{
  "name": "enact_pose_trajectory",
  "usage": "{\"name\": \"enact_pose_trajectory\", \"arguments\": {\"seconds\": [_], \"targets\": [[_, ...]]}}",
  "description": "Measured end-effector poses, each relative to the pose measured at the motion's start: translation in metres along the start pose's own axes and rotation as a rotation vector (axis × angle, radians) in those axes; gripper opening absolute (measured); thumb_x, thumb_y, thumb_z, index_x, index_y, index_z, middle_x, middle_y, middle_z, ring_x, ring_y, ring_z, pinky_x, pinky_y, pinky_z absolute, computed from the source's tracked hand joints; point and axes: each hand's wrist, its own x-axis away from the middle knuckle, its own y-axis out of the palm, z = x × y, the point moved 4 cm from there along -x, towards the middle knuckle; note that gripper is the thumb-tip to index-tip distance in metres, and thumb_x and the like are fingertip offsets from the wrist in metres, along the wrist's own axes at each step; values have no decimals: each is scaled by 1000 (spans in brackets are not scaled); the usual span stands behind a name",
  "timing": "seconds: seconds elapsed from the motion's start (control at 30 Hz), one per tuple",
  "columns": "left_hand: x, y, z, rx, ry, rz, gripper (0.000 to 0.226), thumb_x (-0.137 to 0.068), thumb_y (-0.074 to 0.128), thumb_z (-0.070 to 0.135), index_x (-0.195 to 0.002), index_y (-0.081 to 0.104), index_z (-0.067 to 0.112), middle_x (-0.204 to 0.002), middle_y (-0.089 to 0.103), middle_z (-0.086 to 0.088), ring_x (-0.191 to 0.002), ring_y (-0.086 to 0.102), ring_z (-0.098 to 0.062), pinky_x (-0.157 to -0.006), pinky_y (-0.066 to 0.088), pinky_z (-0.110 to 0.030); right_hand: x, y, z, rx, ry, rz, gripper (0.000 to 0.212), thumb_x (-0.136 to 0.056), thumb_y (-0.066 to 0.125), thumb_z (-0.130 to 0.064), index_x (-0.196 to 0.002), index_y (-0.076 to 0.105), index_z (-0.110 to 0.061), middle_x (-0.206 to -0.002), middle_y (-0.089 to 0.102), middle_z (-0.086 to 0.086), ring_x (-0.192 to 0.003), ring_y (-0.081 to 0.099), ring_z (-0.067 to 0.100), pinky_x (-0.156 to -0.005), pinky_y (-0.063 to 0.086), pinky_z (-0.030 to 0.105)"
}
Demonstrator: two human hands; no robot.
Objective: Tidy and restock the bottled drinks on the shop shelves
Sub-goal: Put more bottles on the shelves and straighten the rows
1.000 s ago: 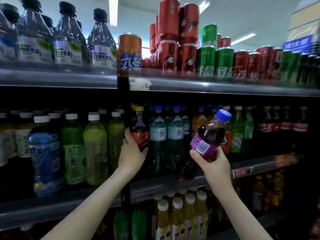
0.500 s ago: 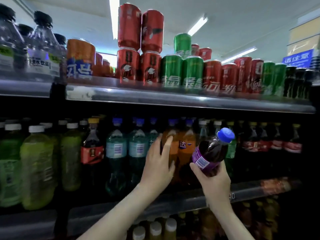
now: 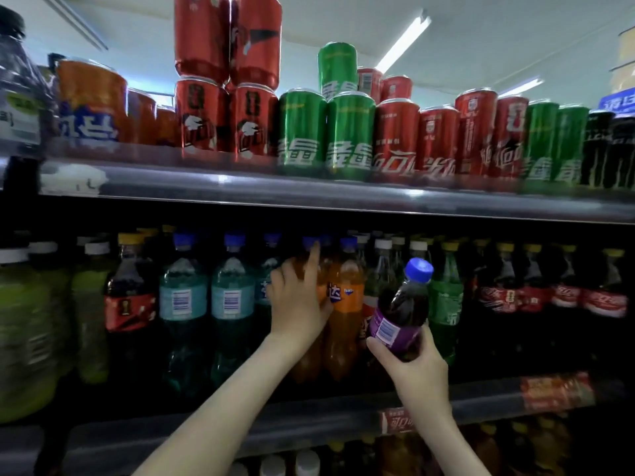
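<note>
Clamped low in the right hand point(image 3: 417, 369), at four o'clock: purple-labelled soda bottle point(image 3: 400, 314), blue cap tipped toward one o'clock, held clear of the middle shelf point(image 3: 309, 431), probably awaiting a gap. Laid against the orange Fanta bottles point(image 3: 345, 304) at centre: left hand point(image 3: 299, 304), forefinger straight up, likely parting the row; gripping or merely pressing, impossible to tell.

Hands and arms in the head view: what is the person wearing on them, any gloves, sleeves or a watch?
Nothing shows. The left hand and right hand are bare, without gloves or rings. Both forearms are uncovered down to the picture's lower edge: no sleeve, watch or bracelet in view.
</note>
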Motion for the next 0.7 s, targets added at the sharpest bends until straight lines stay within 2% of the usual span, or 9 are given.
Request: {"name": "enact_pose_trajectory", "arguments": {"seconds": [0.07,0.17,0.27,0.37,0.43,0.6,0.7], "targets": [[-3,3,-1,-27,3,-17,101,-80,64,44,-143,-15,48,-142,21,-13,-121,13,-25,-102,24,-47,-6,2,-1,26,12,-1,43,-68,84,-38,-101,58,-41,-88,69,-24,-85,61,-14,-68,43,6],[-3,4,-5,-63,22,-13,98,-81,62,48,-144,-13,47,-141,21,-12,-123,15,-28,-102,24,-48,-17,5,0,80,45,-26,39,-70,81,-45,-98,55,-39,-91,65,-23,-81,61,-11,-63,42,6],[1,6,-9,-55,65,-7,89,-86,55,51,-146,-11,47,-143,17,-10,-124,12,-26,-103,25,-48,-25,11,5,136,68,-49,50,-71,81,-45,-110,51,-36,-95,59,-23,-88,59,-3,-66,39,8],[6,7,-12,-35,106,-33,84,-89,51,49,-144,-12,51,-149,5,-6,-128,7,-25,-107,21,-50,-25,25,16,228,85,-107,64,-73,81,-38,-126,47,-27,-104,63,-9,-99,62,15,-73,46,20],[10,7,-14,-27,117,-55,85,-89,52,48,-143,-14,52,-151,-4,-1,-131,3,-24,-110,17,-51,-23,29,22,244,94,-97,68,-75,80,-36,-131,44,-25,-107,63,-5,-104,63,20,-76,45,24],[24,7,-15,-27,141,-134,89,-90,53,39,-143,-17,51,-152,-23,0,-139,-5,-26,-114,9,-49,-25,29,25,266,106,-88,68,-74,80,-38,-131,45,-24,-106,63,-5,-100,63,20,-74,44,25],[35,4,-18,-39,170,-162,88,-92,52,37,-144,-18,49,-154,-24,-7,-143,-3,-31,-115,8,-47,-20,28,24,254,86,-53,66,-74,80,-37,-130,47,-25,-100,60,-10,-98,63,17,-75,45,25]]}}
